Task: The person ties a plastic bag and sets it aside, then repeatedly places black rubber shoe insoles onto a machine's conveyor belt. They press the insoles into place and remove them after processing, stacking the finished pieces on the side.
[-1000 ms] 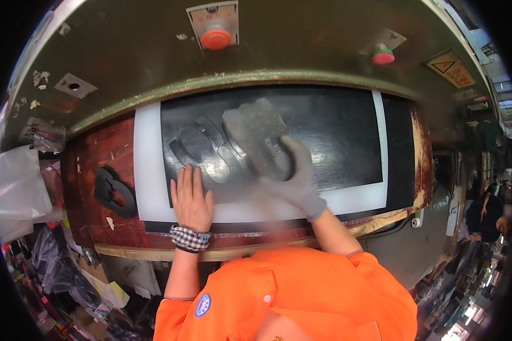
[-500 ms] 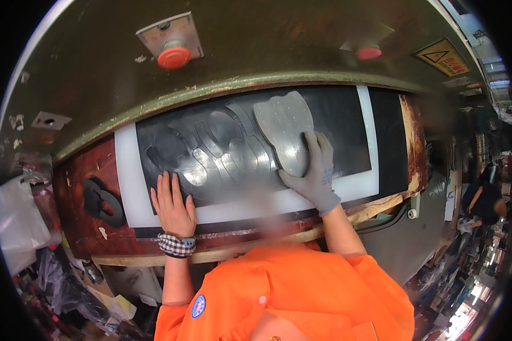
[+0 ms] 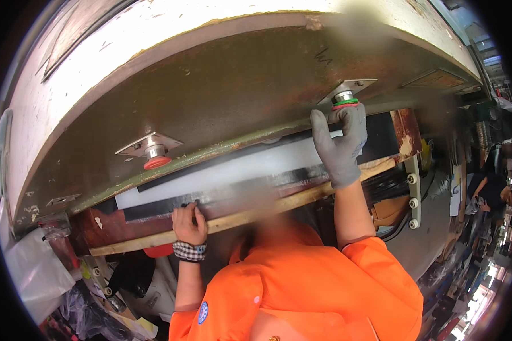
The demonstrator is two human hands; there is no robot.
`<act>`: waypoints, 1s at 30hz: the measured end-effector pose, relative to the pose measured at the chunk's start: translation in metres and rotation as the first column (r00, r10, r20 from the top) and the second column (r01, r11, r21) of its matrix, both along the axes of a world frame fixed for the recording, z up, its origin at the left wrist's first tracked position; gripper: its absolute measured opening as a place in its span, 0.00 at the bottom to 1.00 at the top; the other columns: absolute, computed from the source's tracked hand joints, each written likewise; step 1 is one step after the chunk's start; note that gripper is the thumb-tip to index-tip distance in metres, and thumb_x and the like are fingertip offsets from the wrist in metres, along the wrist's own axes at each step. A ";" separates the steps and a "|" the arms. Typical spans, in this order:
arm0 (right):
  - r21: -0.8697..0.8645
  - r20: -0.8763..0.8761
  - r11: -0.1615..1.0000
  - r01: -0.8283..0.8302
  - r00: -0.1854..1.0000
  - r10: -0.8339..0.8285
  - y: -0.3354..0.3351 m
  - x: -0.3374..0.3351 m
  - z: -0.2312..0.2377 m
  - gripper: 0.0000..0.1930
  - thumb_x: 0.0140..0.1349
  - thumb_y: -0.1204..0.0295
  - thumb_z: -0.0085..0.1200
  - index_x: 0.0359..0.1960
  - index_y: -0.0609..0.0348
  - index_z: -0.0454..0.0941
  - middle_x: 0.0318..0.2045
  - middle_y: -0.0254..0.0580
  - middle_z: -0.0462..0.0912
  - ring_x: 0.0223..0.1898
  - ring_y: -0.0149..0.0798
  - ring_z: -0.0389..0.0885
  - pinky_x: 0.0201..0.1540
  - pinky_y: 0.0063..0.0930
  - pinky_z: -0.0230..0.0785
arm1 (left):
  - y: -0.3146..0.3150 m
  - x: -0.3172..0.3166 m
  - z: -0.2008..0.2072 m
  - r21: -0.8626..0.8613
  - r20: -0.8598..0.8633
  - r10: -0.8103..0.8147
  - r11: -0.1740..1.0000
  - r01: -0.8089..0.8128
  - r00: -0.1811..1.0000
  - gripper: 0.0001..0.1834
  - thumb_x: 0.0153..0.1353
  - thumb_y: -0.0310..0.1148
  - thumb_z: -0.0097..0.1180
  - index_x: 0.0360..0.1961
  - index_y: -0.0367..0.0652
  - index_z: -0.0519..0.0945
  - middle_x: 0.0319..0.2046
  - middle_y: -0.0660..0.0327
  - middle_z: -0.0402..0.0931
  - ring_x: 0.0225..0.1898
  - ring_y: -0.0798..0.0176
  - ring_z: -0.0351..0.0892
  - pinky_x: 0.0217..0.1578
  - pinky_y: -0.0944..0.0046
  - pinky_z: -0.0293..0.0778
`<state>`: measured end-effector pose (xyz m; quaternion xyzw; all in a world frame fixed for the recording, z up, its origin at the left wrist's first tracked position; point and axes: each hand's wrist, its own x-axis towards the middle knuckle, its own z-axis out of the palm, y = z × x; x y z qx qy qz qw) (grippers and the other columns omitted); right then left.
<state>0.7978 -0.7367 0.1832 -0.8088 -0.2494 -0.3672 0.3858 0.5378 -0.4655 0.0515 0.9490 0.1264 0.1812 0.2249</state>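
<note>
My right hand, in a grey glove, reaches up to the press head, its fingertips against a round button with a green and red ring on a metal plate. My bare left hand, with a checkered band at the wrist, rests on the front of the black mat, just above a wooden strip. A white board lies on the bed behind the mat. The grey cut pieces are not in sight.
A second red button sits on the left of the rusty brown press head, which hangs low over the bed. Plastic bags and clutter lie at the lower left. Another person stands at the far right.
The view has tilted up to the press head. My right hand left the grey piece on the mat and rose to the right button. My left hand stayed at the mat's front.
</note>
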 end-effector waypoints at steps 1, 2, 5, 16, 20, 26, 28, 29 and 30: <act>0.007 -0.019 1.000 0.003 1.000 -0.003 -0.002 -0.003 -0.006 0.19 0.50 0.77 0.70 0.24 0.54 0.64 0.23 0.40 0.68 0.27 0.45 0.67 0.29 0.37 0.59 | 0.003 0.005 0.000 -0.008 0.016 0.010 1.000 -0.010 1.000 0.06 0.58 0.24 0.57 0.37 0.37 0.82 0.28 0.51 0.75 0.31 0.45 0.74 0.35 0.51 0.71; -0.001 -0.088 1.000 0.025 0.996 -0.025 -0.005 -0.007 -0.012 0.19 0.50 0.77 0.70 0.24 0.55 0.64 0.23 0.39 0.68 0.27 0.44 0.66 0.29 0.37 0.59 | 0.005 0.007 0.002 0.001 0.059 -0.026 1.000 0.026 0.998 0.05 0.59 0.24 0.57 0.35 0.37 0.82 0.26 0.51 0.75 0.29 0.46 0.74 0.33 0.51 0.71; 0.057 -0.228 0.997 -0.056 0.971 0.067 -0.021 -0.032 -0.031 0.12 0.53 0.75 0.68 0.32 0.60 0.74 0.30 0.45 0.76 0.32 0.48 0.75 0.35 0.40 0.68 | 0.003 0.008 0.011 -0.010 0.086 -0.056 0.998 0.057 0.995 0.04 0.59 0.24 0.57 0.34 0.38 0.83 0.23 0.53 0.76 0.25 0.49 0.75 0.29 0.53 0.72; -0.155 -0.515 0.930 -0.334 0.830 0.213 -0.065 -0.170 -0.106 0.07 0.55 0.74 0.60 0.36 0.60 0.82 0.28 0.45 0.82 0.36 0.49 0.80 0.43 0.43 0.72 | -0.023 -0.030 -0.001 -0.163 0.115 0.072 0.985 -0.053 0.991 0.08 0.53 0.27 0.64 0.20 0.40 0.79 0.17 0.55 0.75 0.22 0.49 0.75 0.26 0.54 0.71; -0.009 -0.472 0.945 -0.326 0.835 0.284 -0.071 -0.176 -0.078 0.05 0.56 0.76 0.59 0.34 0.63 0.82 0.30 0.48 0.84 0.36 0.51 0.81 0.43 0.42 0.73 | -0.045 -0.071 0.007 -0.142 0.084 0.032 0.990 -0.020 0.996 0.08 0.54 0.27 0.63 0.20 0.39 0.79 0.17 0.55 0.75 0.21 0.49 0.75 0.25 0.54 0.71; -0.415 -0.379 0.897 -0.150 0.925 -0.020 -0.023 -0.149 -0.092 0.48 0.40 0.57 0.73 0.65 0.55 0.65 0.57 0.60 0.70 0.61 0.64 0.64 0.63 0.58 0.60 | -0.041 -0.096 0.028 -0.091 0.119 -0.015 0.996 0.026 0.993 0.05 0.58 0.26 0.61 0.26 0.39 0.82 0.20 0.55 0.76 0.22 0.48 0.75 0.25 0.53 0.71; -0.291 -0.275 0.956 -0.035 0.960 -0.049 -0.015 -0.166 -0.100 0.48 0.39 0.58 0.74 0.65 0.54 0.66 0.57 0.59 0.70 0.61 0.64 0.65 0.63 0.57 0.60 | -0.028 -0.090 0.029 -0.008 0.161 0.105 0.994 -0.105 0.981 0.05 0.60 0.25 0.59 0.37 0.38 0.83 0.26 0.52 0.79 0.25 0.49 0.77 0.27 0.53 0.72; -0.278 -0.358 0.959 -0.054 0.932 -0.051 -0.017 -0.175 -0.101 0.47 0.38 0.58 0.74 0.64 0.54 0.67 0.57 0.60 0.70 0.61 0.63 0.65 0.64 0.56 0.61 | -0.025 -0.089 0.028 0.002 0.114 0.119 0.993 -0.120 0.986 0.07 0.61 0.25 0.58 0.40 0.38 0.83 0.26 0.53 0.79 0.25 0.50 0.77 0.28 0.54 0.73; -0.243 -0.404 0.967 -0.070 0.914 -0.035 -0.023 -0.184 -0.099 0.47 0.38 0.58 0.75 0.63 0.55 0.68 0.57 0.60 0.70 0.61 0.62 0.66 0.64 0.54 0.61 | -0.022 -0.090 0.028 -0.001 0.000 0.198 0.980 -0.198 0.980 0.10 0.61 0.25 0.58 0.43 0.39 0.84 0.26 0.53 0.80 0.25 0.50 0.77 0.28 0.54 0.73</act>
